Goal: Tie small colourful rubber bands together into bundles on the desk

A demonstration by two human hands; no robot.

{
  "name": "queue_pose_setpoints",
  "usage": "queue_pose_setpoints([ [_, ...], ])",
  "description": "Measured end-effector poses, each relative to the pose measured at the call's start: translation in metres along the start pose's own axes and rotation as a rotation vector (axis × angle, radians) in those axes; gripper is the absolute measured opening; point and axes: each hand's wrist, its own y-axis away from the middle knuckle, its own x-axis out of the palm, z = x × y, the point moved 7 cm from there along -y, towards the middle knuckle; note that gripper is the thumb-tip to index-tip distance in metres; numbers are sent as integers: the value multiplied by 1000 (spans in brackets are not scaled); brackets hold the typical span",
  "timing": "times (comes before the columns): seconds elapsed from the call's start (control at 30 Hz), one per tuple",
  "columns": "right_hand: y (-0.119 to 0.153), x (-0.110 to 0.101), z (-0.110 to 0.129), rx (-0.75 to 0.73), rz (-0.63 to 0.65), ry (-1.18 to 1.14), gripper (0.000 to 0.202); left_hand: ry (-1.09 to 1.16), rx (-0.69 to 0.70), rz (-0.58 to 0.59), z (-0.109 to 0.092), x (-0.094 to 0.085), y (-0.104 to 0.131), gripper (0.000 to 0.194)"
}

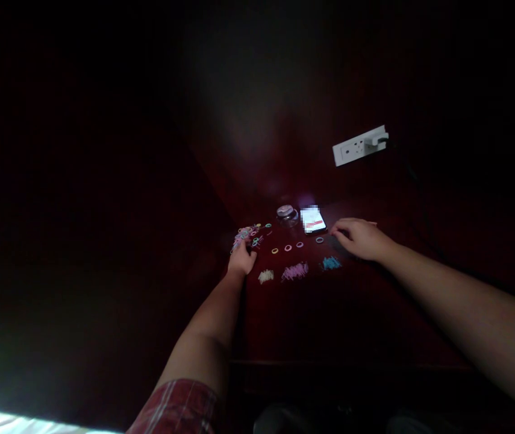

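My left hand [242, 259] is at the left of the dark red table, fingers reaching into a mixed pile of small coloured bands [244, 234], thumb apart. My right hand [355, 237] is just right of a lit phone [313, 220], fingertips pinched together; what is in them, if anything, is too small to see. Between the hands lie a yellow ring [275, 251], a pink ring [288, 248], a purple ring [299, 245] and a blue ring [319, 240]. Nearer me are a cream pile [265, 276], a purple pile [294, 271] and a blue pile [330, 263] of thin pieces.
A clear jar with a pale lid [285, 212] stands behind the rings, left of the phone. On the wall a white socket panel [352, 149] has a plug [376, 141] with a dark cable. The table's front edge [329, 363] is dimly lit.
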Motion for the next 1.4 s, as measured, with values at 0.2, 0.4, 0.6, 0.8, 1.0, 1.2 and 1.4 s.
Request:
queue_pose_setpoints([
  [0.2, -1, -1, -3, 11, -22, -16, 23, -21, -71, -52, 4, -7, 5, 44],
  [0.4, -1, -1, -6, 24, -22, -16, 24, -33, -126, -93, 8, -11, 10, 34],
  [0.6, 1, -5, -7, 33, -54, -57, 22, -22, -143, -98, 7, -12, 16, 26],
  [0.8, 2, -7, -15, 79, -113, -58, 22, -20, -120, -91, 4, -14, 25, 30],
  [1.0, 3, -8, -14, 75, -137, -50, 23, -51, -159, -71, 8, -13, 26, 24],
  [1.2, 5, -9, -12, 85, -136, -67, 21, -46, -211, -55, 13, -12, 22, 17],
  [1.4, 4, -11, -3, 66, -134, -94, 22, 2, -142, -147, -5, -23, 32, 23],
])
